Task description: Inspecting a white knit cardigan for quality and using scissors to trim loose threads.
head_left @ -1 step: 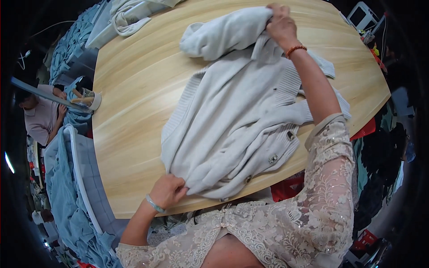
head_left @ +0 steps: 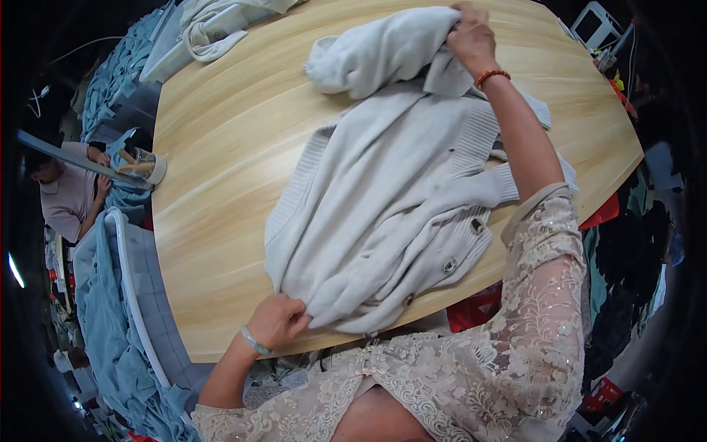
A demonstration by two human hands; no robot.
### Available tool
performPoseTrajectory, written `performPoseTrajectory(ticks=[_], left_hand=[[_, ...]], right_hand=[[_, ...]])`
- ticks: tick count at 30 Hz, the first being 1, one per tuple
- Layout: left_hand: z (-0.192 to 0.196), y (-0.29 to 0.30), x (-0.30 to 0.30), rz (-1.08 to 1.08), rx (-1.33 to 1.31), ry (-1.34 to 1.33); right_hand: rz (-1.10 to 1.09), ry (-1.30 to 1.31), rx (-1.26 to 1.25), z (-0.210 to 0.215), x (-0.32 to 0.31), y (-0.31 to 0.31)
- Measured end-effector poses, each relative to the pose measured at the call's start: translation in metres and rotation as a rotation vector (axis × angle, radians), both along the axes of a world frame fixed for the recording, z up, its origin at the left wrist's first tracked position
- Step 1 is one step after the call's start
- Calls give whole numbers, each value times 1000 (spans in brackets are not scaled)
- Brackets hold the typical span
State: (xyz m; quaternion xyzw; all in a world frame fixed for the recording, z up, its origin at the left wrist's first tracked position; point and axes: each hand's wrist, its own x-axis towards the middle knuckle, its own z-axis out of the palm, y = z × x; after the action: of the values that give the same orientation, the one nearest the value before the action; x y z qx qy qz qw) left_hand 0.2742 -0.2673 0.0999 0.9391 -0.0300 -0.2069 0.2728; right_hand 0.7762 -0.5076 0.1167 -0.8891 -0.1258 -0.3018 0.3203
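Observation:
A pale grey knitted cardigan (head_left: 383, 199) with ribbed bands and dark round buttons lies spread over the wooden table. At its near left corner my left hand (head_left: 278, 322) has thumb and fingers closed on the knit edge. My right hand (head_left: 473, 40) reaches across to the far side, its fingers closed on a bunched part of the same cardigan that is lifted and folded over. Some of its fingertips are hidden behind the cloth. The buttons lie toward the near right, by the table edge.
The light wooden table (head_left: 213, 184) has curved edges. A bin (head_left: 136, 295) heaped with blue-green knitwear stands at the left. Beyond it, a person (head_left: 70, 188) handles similar cloth near a small tub of tools (head_left: 151, 166). Another pale garment (head_left: 210, 37) hangs over a container at the far left.
My right hand has shifted slightly right and away, drawing the bunched part of the cardigan with it. The left hand keeps its grip in nearly the same place.

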Motion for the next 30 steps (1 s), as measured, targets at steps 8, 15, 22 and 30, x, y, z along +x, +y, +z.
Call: performPoseTrajectory(ticks=[8, 15, 22, 30], left_hand=[[21, 25, 39, 397, -565, 146], [-50, 53, 173, 418, -74, -494], [-60, 16, 228, 366, -30, -358], [17, 66, 195, 332, 139, -532]], right_hand=[[99, -71, -219, -59, -36, -24], [695, 187, -493, -47, -138, -3], [872, 624, -601, -37, -173, -21], [955, 571, -437, -37, -177, -71]])
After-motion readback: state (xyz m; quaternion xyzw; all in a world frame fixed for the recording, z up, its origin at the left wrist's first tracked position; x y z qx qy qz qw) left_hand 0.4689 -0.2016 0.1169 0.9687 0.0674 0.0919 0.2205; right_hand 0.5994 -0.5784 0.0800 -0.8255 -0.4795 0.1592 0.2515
